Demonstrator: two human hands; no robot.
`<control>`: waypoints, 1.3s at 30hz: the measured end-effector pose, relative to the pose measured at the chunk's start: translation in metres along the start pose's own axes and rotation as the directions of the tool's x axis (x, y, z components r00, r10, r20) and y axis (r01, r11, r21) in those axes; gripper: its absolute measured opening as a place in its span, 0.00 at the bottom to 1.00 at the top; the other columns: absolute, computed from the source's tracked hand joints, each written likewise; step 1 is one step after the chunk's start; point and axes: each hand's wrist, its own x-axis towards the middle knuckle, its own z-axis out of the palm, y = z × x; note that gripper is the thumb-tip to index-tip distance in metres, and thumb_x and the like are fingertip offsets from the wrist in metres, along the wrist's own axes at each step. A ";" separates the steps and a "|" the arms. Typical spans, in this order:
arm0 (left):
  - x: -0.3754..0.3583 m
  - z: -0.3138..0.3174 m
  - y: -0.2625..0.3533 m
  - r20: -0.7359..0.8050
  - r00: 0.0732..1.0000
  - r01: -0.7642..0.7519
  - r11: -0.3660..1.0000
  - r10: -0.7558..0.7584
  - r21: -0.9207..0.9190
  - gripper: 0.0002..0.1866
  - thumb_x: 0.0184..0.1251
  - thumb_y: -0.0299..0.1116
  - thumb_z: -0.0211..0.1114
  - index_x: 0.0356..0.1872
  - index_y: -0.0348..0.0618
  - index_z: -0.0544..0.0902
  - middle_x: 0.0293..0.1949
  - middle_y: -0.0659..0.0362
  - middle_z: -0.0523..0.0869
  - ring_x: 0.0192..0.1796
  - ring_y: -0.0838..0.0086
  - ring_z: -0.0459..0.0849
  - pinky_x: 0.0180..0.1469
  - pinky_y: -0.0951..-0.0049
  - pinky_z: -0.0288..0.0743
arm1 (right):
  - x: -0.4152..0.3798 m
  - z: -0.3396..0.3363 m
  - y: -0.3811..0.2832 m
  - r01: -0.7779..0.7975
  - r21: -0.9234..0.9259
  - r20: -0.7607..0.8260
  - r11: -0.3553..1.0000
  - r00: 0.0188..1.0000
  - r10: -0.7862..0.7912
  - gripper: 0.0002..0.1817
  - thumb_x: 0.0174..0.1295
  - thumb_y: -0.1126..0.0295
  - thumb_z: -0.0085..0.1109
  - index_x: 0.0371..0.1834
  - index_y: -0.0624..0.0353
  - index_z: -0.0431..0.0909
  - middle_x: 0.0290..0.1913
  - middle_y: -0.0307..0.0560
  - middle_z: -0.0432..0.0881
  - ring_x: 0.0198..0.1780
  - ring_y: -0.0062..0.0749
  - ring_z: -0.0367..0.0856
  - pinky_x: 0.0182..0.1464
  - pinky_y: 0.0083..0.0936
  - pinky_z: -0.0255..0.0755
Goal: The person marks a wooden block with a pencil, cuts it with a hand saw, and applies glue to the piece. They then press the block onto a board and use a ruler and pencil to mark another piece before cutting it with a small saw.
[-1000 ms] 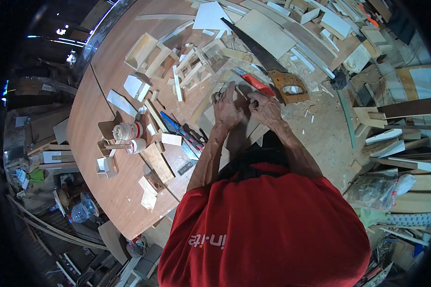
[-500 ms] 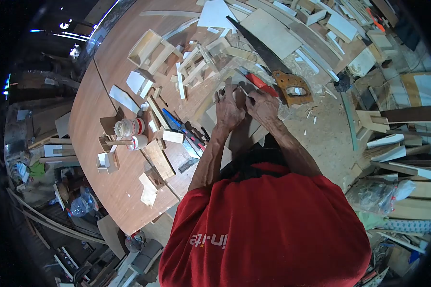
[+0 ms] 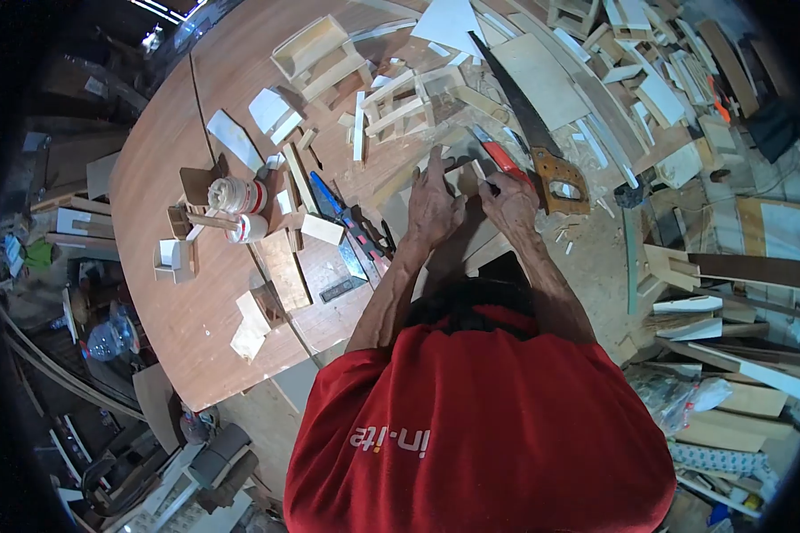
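Note:
A small light-brown wooden block point(image 3: 463, 180) lies between my two hands, above a grey flat board. My left hand point(image 3: 434, 206) grips it at its left side, with the forefinger stretched along the far edge. My right hand point(image 3: 512, 206) pinches a thin pale strip of wood point(image 3: 478, 169) against the block's right end. The fingertips partly cover both pieces. Just beyond my right hand is a red-handled tool point(image 3: 504, 162), and a handsaw point(image 3: 556, 182) with a wooden handle rests to its right.
Blue-and-red pliers-like tools point(image 3: 351, 222) and a try square point(image 3: 344, 286) lie left of my forearm. Two glue-stained white jars point(image 3: 237, 195) stand farther left. Small wooden frames point(image 3: 320, 58) sit at the back, and offcuts point(image 3: 658, 98) pile up on the right.
My hands have moved slightly apart, showing more of the block between them. The pale strip now stands out at my right fingertips. The whole view has shifted a little with my head.

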 end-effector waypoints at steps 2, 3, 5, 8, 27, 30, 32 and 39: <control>-0.007 -0.004 -0.003 -0.150 0.986 -0.043 0.986 0.067 0.158 0.43 0.53 0.24 0.66 0.69 0.33 0.52 0.57 0.48 0.77 0.51 0.51 0.82 0.66 0.50 0.62 | 0.001 0.001 0.002 -0.001 -0.030 0.023 1.000 1.000 0.002 0.08 0.54 0.62 0.63 0.30 0.54 0.83 0.27 0.48 0.84 0.31 0.45 0.83 0.35 0.39 0.75; -0.011 -0.006 -0.005 -0.156 0.986 -0.042 0.987 0.066 0.153 0.43 0.53 0.24 0.66 0.69 0.33 0.52 0.57 0.48 0.77 0.51 0.51 0.82 0.66 0.50 0.62 | 0.001 0.000 0.003 0.005 -0.035 0.025 0.999 1.000 -0.004 0.08 0.54 0.62 0.63 0.30 0.54 0.83 0.27 0.48 0.84 0.31 0.45 0.83 0.35 0.39 0.75; -0.016 -0.013 -0.008 -0.301 0.942 -0.106 0.983 0.147 0.151 0.38 0.56 0.25 0.65 0.68 0.36 0.58 0.52 0.47 0.80 0.47 0.51 0.83 0.58 0.57 0.73 | 0.005 -0.002 0.006 -0.093 0.030 0.049 0.995 0.995 0.091 0.11 0.58 0.61 0.60 0.32 0.58 0.83 0.27 0.50 0.84 0.31 0.42 0.83 0.37 0.36 0.75; -0.019 -0.015 -0.014 -0.233 0.971 -0.071 0.997 0.062 -0.030 0.27 0.59 0.26 0.64 0.61 0.37 0.69 0.47 0.49 0.83 0.46 0.56 0.84 0.50 0.62 0.78 | 0.013 -0.017 0.005 -0.306 0.286 0.245 0.908 0.939 0.240 0.15 0.64 0.61 0.58 0.33 0.64 0.83 0.26 0.48 0.85 0.28 0.30 0.83 0.36 0.28 0.74; -0.050 -0.032 -0.036 -0.353 0.888 0.204 0.941 -0.294 -0.272 0.12 0.61 0.26 0.61 0.45 0.34 0.82 0.35 0.49 0.88 0.35 0.68 0.86 0.41 0.70 0.79 | -0.005 0.008 -0.003 0.125 -0.143 -0.085 0.982 0.987 -0.138 0.07 0.56 0.62 0.62 0.29 0.53 0.80 0.26 0.49 0.81 0.29 0.47 0.82 0.32 0.42 0.74; -0.072 -0.057 -0.065 -0.559 0.785 0.061 0.931 -0.267 -0.359 0.12 0.61 0.26 0.64 0.44 0.32 0.82 0.33 0.49 0.87 0.35 0.69 0.85 0.41 0.72 0.78 | -0.005 0.007 -0.002 0.140 -0.168 -0.069 0.976 0.986 -0.153 0.08 0.54 0.62 0.63 0.30 0.53 0.80 0.26 0.48 0.81 0.29 0.46 0.82 0.32 0.43 0.75; -0.087 -0.086 -0.067 -0.556 0.757 0.180 0.927 -0.344 -0.328 0.12 0.59 0.26 0.66 0.42 0.30 0.82 0.33 0.49 0.86 0.36 0.69 0.86 0.41 0.72 0.78 | -0.004 0.005 -0.002 0.129 -0.176 -0.032 0.976 0.990 -0.137 0.07 0.54 0.62 0.63 0.30 0.52 0.80 0.27 0.48 0.82 0.30 0.47 0.83 0.32 0.43 0.75; -0.143 -0.118 -0.117 -0.632 0.602 0.565 0.820 -0.488 -0.095 0.16 0.57 0.30 0.65 0.45 0.30 0.83 0.37 0.41 0.87 0.40 0.56 0.88 0.44 0.64 0.80 | -0.002 -0.001 -0.004 0.087 -0.108 0.004 0.990 0.996 -0.088 0.08 0.55 0.63 0.62 0.33 0.54 0.81 0.29 0.51 0.84 0.32 0.50 0.84 0.36 0.43 0.75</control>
